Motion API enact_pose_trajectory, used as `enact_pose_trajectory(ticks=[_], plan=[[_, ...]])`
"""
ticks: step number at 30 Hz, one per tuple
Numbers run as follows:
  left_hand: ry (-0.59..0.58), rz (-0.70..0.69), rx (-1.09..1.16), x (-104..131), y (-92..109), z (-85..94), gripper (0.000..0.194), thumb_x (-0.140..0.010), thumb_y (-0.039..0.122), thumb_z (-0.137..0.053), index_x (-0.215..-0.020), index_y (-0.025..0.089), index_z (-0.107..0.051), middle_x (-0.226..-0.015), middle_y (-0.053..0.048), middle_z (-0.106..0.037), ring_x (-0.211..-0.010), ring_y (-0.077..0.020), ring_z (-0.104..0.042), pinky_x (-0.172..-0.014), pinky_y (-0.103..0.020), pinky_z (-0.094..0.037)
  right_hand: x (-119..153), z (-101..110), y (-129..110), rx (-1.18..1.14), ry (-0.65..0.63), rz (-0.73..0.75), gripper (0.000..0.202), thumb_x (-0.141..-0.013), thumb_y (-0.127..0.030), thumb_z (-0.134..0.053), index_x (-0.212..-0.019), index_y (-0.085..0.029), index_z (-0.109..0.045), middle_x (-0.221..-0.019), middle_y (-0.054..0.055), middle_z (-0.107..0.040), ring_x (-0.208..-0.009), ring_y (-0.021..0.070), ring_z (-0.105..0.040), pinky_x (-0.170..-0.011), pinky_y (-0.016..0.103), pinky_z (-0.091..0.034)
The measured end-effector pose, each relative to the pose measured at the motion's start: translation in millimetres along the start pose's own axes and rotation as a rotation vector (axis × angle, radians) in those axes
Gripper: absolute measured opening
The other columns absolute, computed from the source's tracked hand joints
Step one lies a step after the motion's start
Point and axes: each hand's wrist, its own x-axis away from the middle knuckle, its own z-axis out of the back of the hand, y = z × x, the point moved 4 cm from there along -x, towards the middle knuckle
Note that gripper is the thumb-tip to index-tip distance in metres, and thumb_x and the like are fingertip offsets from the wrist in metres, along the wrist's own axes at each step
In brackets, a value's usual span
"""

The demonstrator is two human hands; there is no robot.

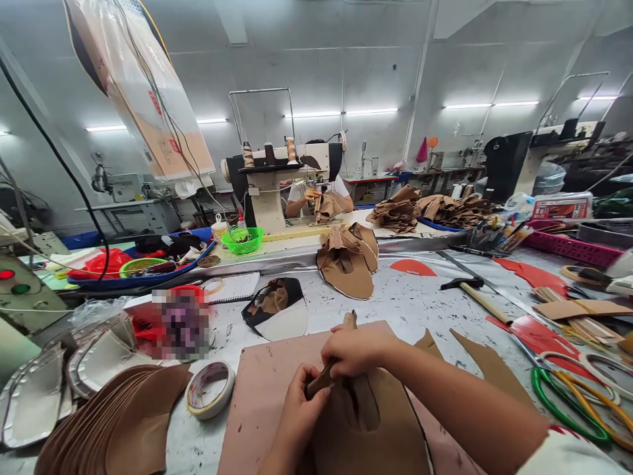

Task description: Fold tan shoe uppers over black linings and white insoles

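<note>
Over the pinkish board (262,369) lies a brown leather piece (390,422) with a long rounded opening and a dark edge. My left hand (304,409) pinches a folded strip at the piece's upper left edge between thumb and fingers. Close beside it, my right hand (359,349) grips the same folded edge, with a short tab of brown material sticking up past its knuckles. The fingertips of both hands nearly meet, and part of the fold is hidden under them. Further back on the table rests a similar stitched brown piece (349,264).
A tape roll (210,390) and a fanned stack of brown pieces (119,415) lie at left. On the right are a hammer (477,293), green-handled scissors (568,409) and red scraps. Across the table, another person's hand (310,194) works at a sewing machine (277,178).
</note>
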Motion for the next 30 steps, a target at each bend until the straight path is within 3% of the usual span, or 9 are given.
enact_pose_trajectory(ticks=[2,4,9,30], plan=[[-0.021,0.029,0.019,-3,-6,2.3,0.032,-0.059,0.038,-0.07,-0.07,0.021,-0.045,-0.062,0.005,-0.052,-0.057,-0.0117,-0.044,-0.052,-0.021,-0.033,-9,5,2,-0.02,-0.109,-0.048,0.022,-0.073,-0.025,-0.061,-0.093,-0.022,-0.067,-0.085,0.002,-0.068,-0.085,0.0212,-0.059,-0.078,0.034,-0.042],[-0.024,0.051,0.028,-5,-11,4.0,0.035,-0.058,0.041,-0.071,-0.069,0.021,-0.045,-0.061,0.005,-0.052,-0.057,-0.0116,-0.044,-0.051,-0.021,-0.032,-16,5,5,-0.05,-0.207,-0.073,0.024,-0.071,-0.028,-0.062,-0.094,-0.022,-0.066,-0.084,0.001,-0.066,-0.084,0.0208,-0.059,-0.066,0.029,-0.042],[-0.02,0.07,0.035,-9,-19,5.3,0.037,-0.055,0.041,-0.073,-0.067,0.02,-0.045,-0.057,0.006,-0.049,-0.052,-0.0095,-0.039,-0.05,-0.021,-0.028,-30,-3,12,-0.147,-0.372,-0.044,0.022,-0.068,-0.028,-0.062,-0.088,-0.02,-0.064,-0.072,-0.004,-0.06,-0.074,0.0162,-0.057,-0.056,0.023,-0.038],[0.008,0.089,0.051,-8,-18,5.5,0.031,-0.057,0.039,-0.071,-0.066,0.02,-0.047,-0.059,0.005,-0.051,-0.054,-0.0107,-0.042,-0.051,-0.021,-0.03,-40,-2,13,-0.211,-0.377,-0.022,0.018,-0.06,-0.021,-0.064,-0.078,-0.019,-0.064,-0.059,-0.007,-0.054,-0.065,0.0141,-0.054,-0.056,0.023,-0.038]])
